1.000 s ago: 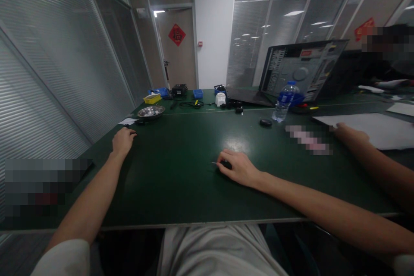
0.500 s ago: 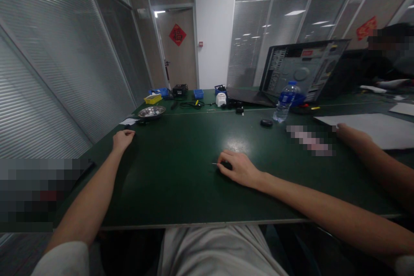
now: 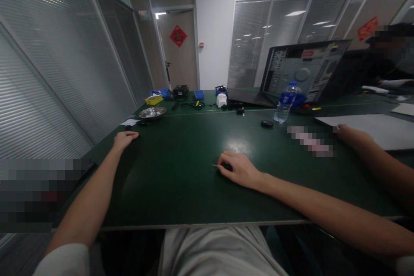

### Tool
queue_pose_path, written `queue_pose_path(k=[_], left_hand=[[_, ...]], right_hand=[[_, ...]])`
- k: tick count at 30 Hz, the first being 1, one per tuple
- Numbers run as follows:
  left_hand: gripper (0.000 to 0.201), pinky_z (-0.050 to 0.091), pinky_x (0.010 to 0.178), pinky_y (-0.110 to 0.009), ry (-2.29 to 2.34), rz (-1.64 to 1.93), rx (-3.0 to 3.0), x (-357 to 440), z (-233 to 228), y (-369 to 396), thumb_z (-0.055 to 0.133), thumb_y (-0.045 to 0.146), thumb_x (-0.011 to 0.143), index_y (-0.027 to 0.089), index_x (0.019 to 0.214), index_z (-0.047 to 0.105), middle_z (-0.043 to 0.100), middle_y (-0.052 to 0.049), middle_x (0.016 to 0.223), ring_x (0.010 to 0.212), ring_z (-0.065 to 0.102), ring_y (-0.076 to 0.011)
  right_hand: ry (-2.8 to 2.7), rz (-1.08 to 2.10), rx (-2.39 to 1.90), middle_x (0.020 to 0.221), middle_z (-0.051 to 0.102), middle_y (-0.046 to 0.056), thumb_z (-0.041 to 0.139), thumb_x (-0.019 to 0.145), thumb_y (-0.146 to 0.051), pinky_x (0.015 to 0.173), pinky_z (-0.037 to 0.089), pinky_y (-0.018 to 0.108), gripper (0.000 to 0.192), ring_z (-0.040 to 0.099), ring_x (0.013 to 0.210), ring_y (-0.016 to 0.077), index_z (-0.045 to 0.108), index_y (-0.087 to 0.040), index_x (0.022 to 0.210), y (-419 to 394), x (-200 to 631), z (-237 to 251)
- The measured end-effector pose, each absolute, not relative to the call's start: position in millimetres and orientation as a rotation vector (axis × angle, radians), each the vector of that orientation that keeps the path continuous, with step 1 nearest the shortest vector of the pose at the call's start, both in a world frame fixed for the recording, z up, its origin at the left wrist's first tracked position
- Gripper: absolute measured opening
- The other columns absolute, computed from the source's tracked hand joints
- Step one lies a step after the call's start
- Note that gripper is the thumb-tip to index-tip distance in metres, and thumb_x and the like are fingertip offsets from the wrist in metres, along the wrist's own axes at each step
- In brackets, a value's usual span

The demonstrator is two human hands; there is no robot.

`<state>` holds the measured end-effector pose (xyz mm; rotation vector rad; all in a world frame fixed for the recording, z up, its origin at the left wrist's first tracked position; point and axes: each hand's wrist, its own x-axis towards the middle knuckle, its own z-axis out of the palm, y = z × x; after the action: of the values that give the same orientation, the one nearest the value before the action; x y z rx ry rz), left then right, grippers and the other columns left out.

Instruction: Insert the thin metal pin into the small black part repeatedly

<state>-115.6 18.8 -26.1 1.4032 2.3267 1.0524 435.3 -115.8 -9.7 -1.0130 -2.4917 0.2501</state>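
At the left of the green table, my left hand [image 3: 124,140] reaches forward with thumb and fingers pressed together. Whatever is at its fingertips is too small and dark to make out. Just beyond it lie a small black object [image 3: 128,128] and a shiny metal bowl [image 3: 152,113] with small items inside. Near the middle, my right hand [image 3: 239,169] rests on the tabletop, its fingers curled round a small black-handled screwdriver [image 3: 227,166]. The screwdriver's thin metal shaft sticks out to the left, and part of the handle is hidden by the fingers.
Along the far side stand a yellow tray [image 3: 154,100], a blue box [image 3: 199,94], a white adapter [image 3: 221,100] and an open computer case [image 3: 300,71]. A water bottle [image 3: 284,102] and black oval case [image 3: 267,124] are nearer. Another person's hand [image 3: 352,136] touches a white sheet [image 3: 371,125].
My left hand has shifted slightly to the right, its fingers reaching out further. My right hand and the screwdriver have stayed in place.
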Motion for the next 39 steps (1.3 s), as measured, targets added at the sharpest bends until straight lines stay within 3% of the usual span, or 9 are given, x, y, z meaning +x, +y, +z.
queue_pose_path(k=[6,12,17,24,32,39], left_hand=[[0.039,0.054,0.086,-0.035,2.194,1.054,1.386,-116.6,-25.1,17.0,0.083,0.041,0.064,0.019,0.097,0.081,0.078,-0.010,0.103,0.098,0.070,-0.0283],[0.059,0.052,0.067,-0.027,1.980,1.064,1.423,-122.3,-21.5,4.3,0.083,0.057,0.063,0.017,0.106,0.080,0.077,-0.008,0.102,0.084,0.066,-0.0213],[0.053,0.051,0.070,-0.026,1.983,0.995,1.502,-123.8,-20.3,1.2,0.081,0.055,0.067,0.019,0.107,0.080,0.077,-0.006,0.104,0.087,0.066,-0.0214],[0.049,0.051,0.087,-0.031,2.076,0.959,1.592,-125.1,-26.9,8.2,0.075,0.055,0.074,0.020,0.108,0.079,0.077,-0.007,0.109,0.094,0.068,-0.0244],[0.059,0.053,0.090,-0.034,1.977,1.006,1.429,-118.5,-19.3,3.8,0.087,0.054,0.059,0.019,0.106,0.080,0.077,-0.009,0.112,0.106,0.067,-0.0290],[0.047,0.052,0.084,-0.032,2.016,0.977,1.409,-107.5,-10.2,-0.3,0.086,0.043,0.062,0.019,0.102,0.081,0.076,-0.008,0.115,0.111,0.065,-0.0293]], right_hand=[[-2.494,0.258,-1.016,0.096,0.065,0.002,0.059,0.097,-0.027,0.070,0.042,0.028,0.008,0.061,0.080,0.0158,0.064,-0.021,0.100,-116.4,434.4,-9.0],[-2.495,0.262,-1.013,0.098,0.066,0.002,0.059,0.097,-0.028,0.072,0.043,0.028,0.009,0.062,0.081,0.0162,0.064,-0.021,0.100,-116.2,435.3,-9.3],[-2.504,0.257,-1.015,0.097,0.066,0.002,0.059,0.097,-0.028,0.070,0.042,0.028,0.009,0.061,0.079,0.0155,0.064,-0.022,0.101,-116.3,435.6,-9.3],[-2.506,0.253,-1.012,0.097,0.065,0.001,0.058,0.098,-0.028,0.070,0.042,0.028,0.009,0.061,0.079,0.0157,0.064,-0.022,0.100,-116.8,435.0,-9.2],[-2.515,0.256,-1.011,0.097,0.066,0.001,0.058,0.098,-0.028,0.070,0.041,0.028,0.010,0.061,0.079,0.0153,0.064,-0.021,0.101,-116.1,435.3,-9.8],[-2.525,0.247,-1.029,0.097,0.066,0.001,0.058,0.098,-0.029,0.068,0.039,0.027,0.010,0.061,0.079,0.0151,0.064,-0.022,0.101,-115.1,435.0,-9.4]])
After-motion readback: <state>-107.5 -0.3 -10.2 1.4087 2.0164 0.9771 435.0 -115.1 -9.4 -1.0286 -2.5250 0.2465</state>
